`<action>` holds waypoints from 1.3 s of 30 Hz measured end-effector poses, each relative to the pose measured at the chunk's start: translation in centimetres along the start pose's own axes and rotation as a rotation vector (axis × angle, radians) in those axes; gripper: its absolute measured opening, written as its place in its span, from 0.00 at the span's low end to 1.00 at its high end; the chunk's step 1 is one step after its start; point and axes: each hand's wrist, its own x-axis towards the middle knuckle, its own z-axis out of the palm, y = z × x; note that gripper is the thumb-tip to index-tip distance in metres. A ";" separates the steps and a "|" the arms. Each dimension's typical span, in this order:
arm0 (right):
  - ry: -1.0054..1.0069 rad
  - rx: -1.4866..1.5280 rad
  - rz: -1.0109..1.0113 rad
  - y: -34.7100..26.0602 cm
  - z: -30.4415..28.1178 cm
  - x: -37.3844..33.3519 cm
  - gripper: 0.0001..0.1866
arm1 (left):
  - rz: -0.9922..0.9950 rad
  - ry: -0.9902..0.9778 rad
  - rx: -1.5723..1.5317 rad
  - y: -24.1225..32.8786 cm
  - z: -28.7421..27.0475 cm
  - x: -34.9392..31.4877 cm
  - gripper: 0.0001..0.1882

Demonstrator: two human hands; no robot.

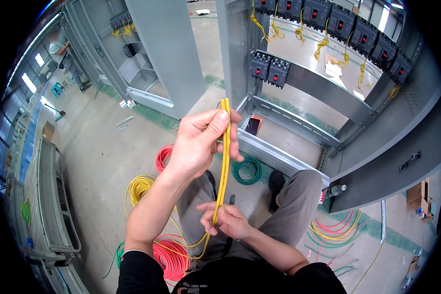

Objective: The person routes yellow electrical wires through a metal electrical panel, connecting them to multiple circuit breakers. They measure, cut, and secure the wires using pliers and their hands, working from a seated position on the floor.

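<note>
Two yellow wires (224, 166) run side by side, nearly upright, in front of my knees. My left hand (201, 139) grips them near their top ends, thumb pressed along them. Lower down, my right hand (229, 221) pinches the same wires between thumb and fingers. From there the yellow wire bends down to the left, toward a yellow coil (141, 188) on the floor. The cut ends stick up just above my left thumb.
Ahead stands an open grey cabinet (236, 54) with black circuit breakers (316, 13) and yellow wires tied on them. Red wire (170, 259) and a green coil (246, 170) lie around my legs. Cut wire pieces (335, 230) lie at right. A person (66, 54) stands far left.
</note>
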 end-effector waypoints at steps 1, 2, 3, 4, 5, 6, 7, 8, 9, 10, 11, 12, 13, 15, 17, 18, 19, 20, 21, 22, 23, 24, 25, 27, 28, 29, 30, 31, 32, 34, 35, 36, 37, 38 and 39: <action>0.018 0.004 -0.006 0.0 0.0 0.0 0.31 | 0.000 0.006 0.011 -0.1 -0.1 0.1 0.18; 0.036 0.009 -0.012 -0.1 0.1 0.0 0.30 | -0.001 0.012 0.021 -0.2 -0.1 0.2 0.18; 0.053 0.013 -0.017 -0.2 0.2 0.0 0.29 | 0.000 0.019 0.033 -0.2 -0.2 0.2 0.17; 0.076 0.038 -0.031 -0.1 0.3 0.0 0.27 | 0.002 0.023 0.042 -0.2 -0.2 0.3 0.17; 0.100 0.063 -0.045 0.1 0.4 0.0 0.25 | 0.003 0.028 0.052 -0.3 -0.3 0.4 0.18; 0.127 0.086 -0.061 0.2 0.4 -0.1 0.23 | 0.005 0.029 0.059 -0.4 -0.2 0.6 0.18; 0.127 0.114 -0.076 0.6 0.2 0.0 0.22 | 0.011 0.029 0.080 -0.4 -0.2 0.8 0.18; 0.128 0.143 -0.091 1.1 -0.3 0.2 0.20 | 0.017 0.029 0.101 -0.3 -0.2 1.1 0.18; 0.139 0.175 -0.101 1.3 0.1 0.3 0.18 | 0.015 0.032 0.114 -0.5 -0.1 1.1 0.18; 0.177 0.154 -0.135 1.4 0.4 0.4 0.17 | 0.003 -0.004 0.161 -0.4 -0.1 1.3 0.19; 0.216 0.132 -0.170 1.4 0.4 0.7 0.17 | -0.009 -0.042 0.208 0.0 -0.1 1.9 0.20; 0.264 0.117 -0.198 1.0 1.0 1.0 0.16 | -0.032 -0.076 0.249 0.0 0.0 2.1 0.21; 0.347 0.111 -0.223 0.7 1.7 1.3 0.16 | 0.037 -0.053 0.233 -0.4 0.4 2.4 0.22; 0.523 -0.038 -0.422 -2.2 1.8 2.3 0.17 | 0.180 -0.027 0.202 -2.1 1.8 3.6 0.25; 0.692 -0.038 -0.543 -7.6 0.9 2.2 0.15 | 0.155 -0.070 0.480 -5.0 2.3 0.2 0.25; 0.847 -0.078 -0.627 -10.3 0.6 1.8 0.14 | -0.158 -0.170 0.599 -3.5 4.6 -2.2 0.28; 0.823 -0.042 -0.645 -12.7 1.4 1.1 0.14 | 0.125 -0.249 0.946 -6.4 4.3 -4.9 0.30; 0.725 -0.015 -0.734 -14.6 0.8 -0.4 0.14 | 0.173 -0.253 0.988 -7.8 5.3 -8.0 0.31; 0.745 -0.036 -0.812 -16.3 0.6 -1.9 0.13 | -0.054 -0.276 0.983 -8.3 6.1 -10.2 0.29; 0.793 -0.046 -0.851 -17.9 1.0 -3.6 0.13 | 0.079 -0.246 0.994 -9.6 6.3 -11.9 0.26; 0.768 -0.023 -0.904 -19.0 1.1 -5.8 0.13 | 0.159 -0.269 1.019 -9.9 6.3 -12.9 0.20; 0.697 0.004 -0.955 -19.9 1.5 -8.3 0.11 | 0.174 -0.340 1.015 -10.0 5.8 -13.7 0.19; 0.662 -0.011 -1.019 -20.5 2.1 -10.9 0.09 | 0.189 -0.411 1.017 -9.8 5.1 -14.6 0.18; 0.635 -0.121 -1.100 -22.1 4.6 -17.1 0.08 | 0.183 -0.536 0.976 -9.0 3.4 -16.7 0.16; 0.640 -0.146 -1.139 -22.5 5.5 -19.5 0.06 | 0.158 -0.570 0.954 -8.7 2.3 -17.6 0.16; 0.613 -0.073 -1.144 -23.1 6.4 -21.6 0.06 | 0.135 -0.606 0.929 -8.4 1.2 -18.2 0.15; 0.703 -0.032 -1.173 -23.7 7.0 -23.4 0.07 | 0.109 -0.634 0.943 -7.7 0.6 -19.1 0.15; 0.772 -0.008 -1.194 -24.5 7.1 -26.3 0.09 | 0.099 -0.662 0.957 -6.9 -0.2 -19.6 0.15; 0.819 0.013 -1.167 -25.4 7.1 -29.3 0.10 | 0.095 -0.686 0.978 -6.2 -0.8 -19.6 0.15; 0.999 0.057 -1.192 -26.7 6.9 -34.9 0.12 | 0.066 -0.713 1.001 -4.8 -1.5 -19.6 0.14; 1.077 0.074 -1.216 -27.4 6.3 -38.3 0.12 | 0.061 -0.722 1.019 -4.2 -2.0 -19.3 0.13; 1.162 0.093 -1.238 -27.9 5.6 -41.8 0.12 | 0.064 -0.735 1.035 -3.6 -2.2 -19.0 0.13; 1.241 0.143 -1.253 -27.8 4.9 -45.1 0.12 | 0.070 -0.748 1.050 -3.1 -2.3 -18.5 0.12; 1.318 0.190 -1.271 -27.4 3.8 -48.4 0.12 | 0.081 -0.762 1.064 -3.0 -2.4 -18.1 0.12; 1.397 0.240 -1.288 -26.6 2.8 -51.7 0.12 | 0.093 -0.769 1.090 -3.1 -2.8 -17.9 0.11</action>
